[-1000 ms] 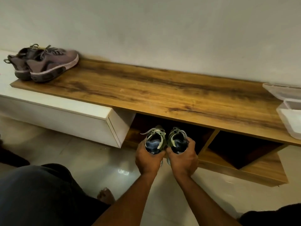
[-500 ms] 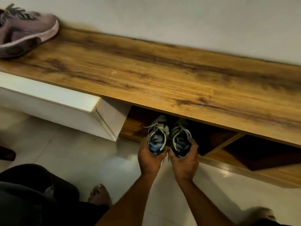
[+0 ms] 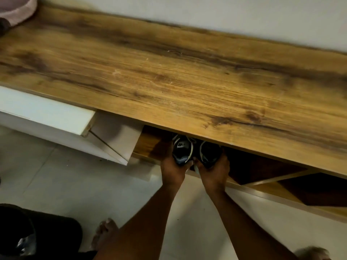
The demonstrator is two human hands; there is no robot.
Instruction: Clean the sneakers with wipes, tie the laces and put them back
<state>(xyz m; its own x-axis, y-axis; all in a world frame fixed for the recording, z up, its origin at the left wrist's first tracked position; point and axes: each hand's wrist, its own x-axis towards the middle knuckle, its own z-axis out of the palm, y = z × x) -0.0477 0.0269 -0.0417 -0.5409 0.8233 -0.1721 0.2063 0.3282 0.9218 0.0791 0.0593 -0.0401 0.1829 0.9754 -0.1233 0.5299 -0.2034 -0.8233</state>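
Since the earlier frames, both sneakers had travelled forward and down into the open compartment [image 3: 150, 147] under the wooden desk [image 3: 169, 76], so that their toes and laces, visible before, were now hidden beneath the desk's front edge. The view had also closed in on the desk, leaving only the pale sole edge of a pinkish shoe [image 3: 16, 10] at the upper left corner.

Left hand [image 3: 173, 168]: gripped the heel of the left sneaker [image 3: 182, 147], fingers curled round its outer side. The dark insole with a pale logo and the white collar rim showed from above.

Right hand [image 3: 215, 171]: gripped the heel of the right sneaker [image 3: 208, 152] in the same manner, fingers wrapped round its outer side. The two sneakers stood side by side, heels toward the person, just beside each other; whether they touched could not be told. Whether their soles rested on the compartment floor could not be told either.

Compartment: lay directly right of a white drawer unit [image 3: 56, 117], whose angled side panel bordered it. A thin wooden divider [image 3: 277, 177] separated it from a second, darker compartment farther right.

Surroundings: pale tiled floor [image 3: 65, 175] below the desk; a bare foot [image 3: 105, 235] at lower left beside dark clothing [image 3: 37, 233]; a blurred shape at the lower right corner could not be identified.
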